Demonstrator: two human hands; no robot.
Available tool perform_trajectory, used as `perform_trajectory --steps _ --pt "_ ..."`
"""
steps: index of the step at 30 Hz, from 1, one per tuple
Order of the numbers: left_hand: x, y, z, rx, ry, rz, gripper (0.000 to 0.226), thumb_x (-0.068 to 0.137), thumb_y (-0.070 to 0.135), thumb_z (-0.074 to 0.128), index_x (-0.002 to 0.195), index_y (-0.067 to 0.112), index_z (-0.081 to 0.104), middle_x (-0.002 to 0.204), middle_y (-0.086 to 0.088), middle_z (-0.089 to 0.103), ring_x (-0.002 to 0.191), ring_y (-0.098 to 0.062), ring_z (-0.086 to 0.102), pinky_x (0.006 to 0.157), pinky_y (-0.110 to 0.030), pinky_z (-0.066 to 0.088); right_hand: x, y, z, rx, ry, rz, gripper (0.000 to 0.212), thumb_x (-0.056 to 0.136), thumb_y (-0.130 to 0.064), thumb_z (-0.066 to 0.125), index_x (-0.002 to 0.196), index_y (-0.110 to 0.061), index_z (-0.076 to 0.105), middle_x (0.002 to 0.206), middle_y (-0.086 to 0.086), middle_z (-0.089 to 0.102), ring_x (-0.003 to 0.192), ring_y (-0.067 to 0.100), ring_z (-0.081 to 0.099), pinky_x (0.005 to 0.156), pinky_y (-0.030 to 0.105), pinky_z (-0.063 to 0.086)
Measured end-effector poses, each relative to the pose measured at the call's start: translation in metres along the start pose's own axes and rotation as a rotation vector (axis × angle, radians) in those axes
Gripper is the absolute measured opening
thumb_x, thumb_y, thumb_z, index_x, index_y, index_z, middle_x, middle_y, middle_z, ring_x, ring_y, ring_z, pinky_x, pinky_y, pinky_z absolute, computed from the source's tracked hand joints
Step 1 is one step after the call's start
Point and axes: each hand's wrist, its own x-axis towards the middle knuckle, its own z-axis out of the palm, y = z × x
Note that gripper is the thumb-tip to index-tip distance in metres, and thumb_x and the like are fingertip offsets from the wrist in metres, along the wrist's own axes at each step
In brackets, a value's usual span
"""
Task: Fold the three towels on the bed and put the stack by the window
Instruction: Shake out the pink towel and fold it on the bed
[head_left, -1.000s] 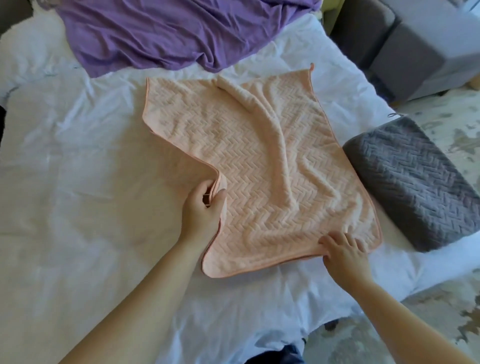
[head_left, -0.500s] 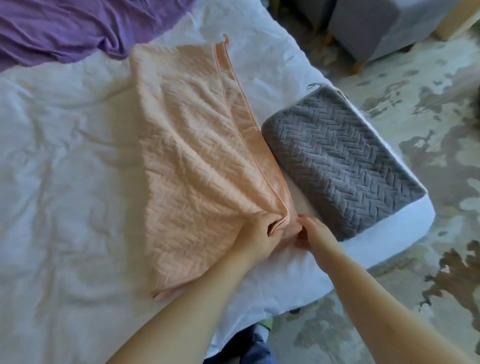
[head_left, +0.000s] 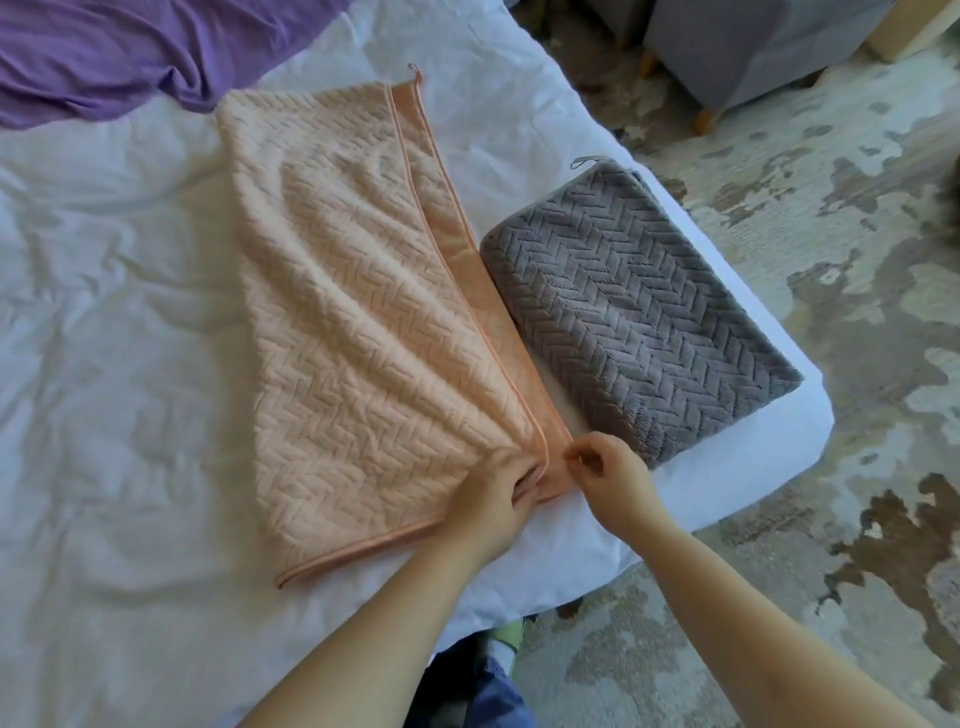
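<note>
Entry, head view. Landmark for all positions: the peach towel (head_left: 374, 322).

- The peach towel lay on the white bed (head_left: 104, 364), folded over once. Its top layer sat short of the lower one, so a strip of the lower layer showed along the right side. A small hanging loop (head_left: 414, 70) stuck out at its far corner.
- Left hand (head_left: 493, 499): at the towel's near right corner, fingers curled and gripping the bunched top layer. Creases fanned out from that grip across the towel.
- Right hand (head_left: 613, 478): just right of the same corner, close to the left hand. Thumb and forefinger were pressed together, pinching the tip of the lower layer; the other fingers were curled in.
- Grey towel (head_left: 634, 312): already folded into a thick rectangle, immediately right of the peach towel, touching its right edge at the far end, with a narrow wedge of sheet between them nearer the hands. I noted that it crowded the side where the right hand worked.
- Purple cloth (head_left: 104, 57): crumpled, beyond the peach towel's far left corner, apart from it.
- Grey upholstered furniture (head_left: 753, 47): well beyond the towel to the far right, standing on the mottled floor (head_left: 831, 260).
- Blue clothing (head_left: 483, 691): nearer than the towel, below the bed's edge, between my two forearms.
</note>
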Motion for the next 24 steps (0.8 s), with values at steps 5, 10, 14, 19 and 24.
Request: perform_trajectory --steps 5,10,14,19,24 --pt "-0.025 -0.013 -0.03 0.143 0.116 0.098 0.043 0.078 0.034 0.065 0.12 0.023 0.061 0.122 0.004 0.057 0.114 -0.014 0.049 0.098 -0.022 0.034 0.002 -0.013 0.011 -0.037 0.13 -0.021 0.011 0.089 -0.019 0.061 0.091 -0.013 0.069 0.093 -0.003 0.048 0.086 0.016 0.054 0.077 0.026 0.041" --pt "-0.083 -0.065 -0.089 0.439 0.27 -0.027 0.06 0.067 0.057 0.065 0.119 0.028 0.06 0.122 0.005 0.054 0.113 -0.021 0.052 0.094 -0.041 0.045 0.015 -0.03 0.016 -0.317 0.254 -0.113 0.023 0.087 -0.033 0.061 0.097 -0.016 0.074 0.107 0.009 0.052 0.1 0.03 0.051 0.083 0.036 0.045" --pt "-0.129 -0.098 -0.106 0.522 0.304 -0.228 0.067 0.063 0.057 0.072 0.122 0.028 0.059 0.129 0.0 0.05 0.12 -0.026 0.043 0.097 -0.044 0.039 0.025 -0.039 0.024 -0.221 -0.026 0.072 0.046 0.089 -0.046 0.054 0.125 -0.017 0.054 0.113 0.007 0.061 0.104 0.03 0.058 0.084 0.042 0.05" --pt "-0.144 -0.117 -0.103 0.46 0.453 -0.374 0.067 0.065 -0.008 0.072 0.126 0.015 0.057 0.124 -0.013 0.053 0.103 -0.038 0.057 0.074 -0.046 0.052 0.029 -0.046 0.024 -0.119 -0.073 0.097 0.021 0.089 -0.031 0.059 0.086 -0.01 0.057 0.079 0.005 0.06 0.077 0.028 0.058 0.07 0.038 0.048" --pt "-0.153 -0.121 -0.096 0.307 0.512 -0.348 0.073 0.069 -0.015 0.066 0.132 0.016 0.045 0.13 -0.018 0.044 0.097 -0.037 0.06 0.068 -0.038 0.052 0.019 -0.037 0.006 0.211 0.1 0.091 0.017 0.091 -0.026 0.061 0.09 -0.009 0.064 0.074 0.006 0.064 0.055 0.013 0.058 0.046 0.021 0.045"
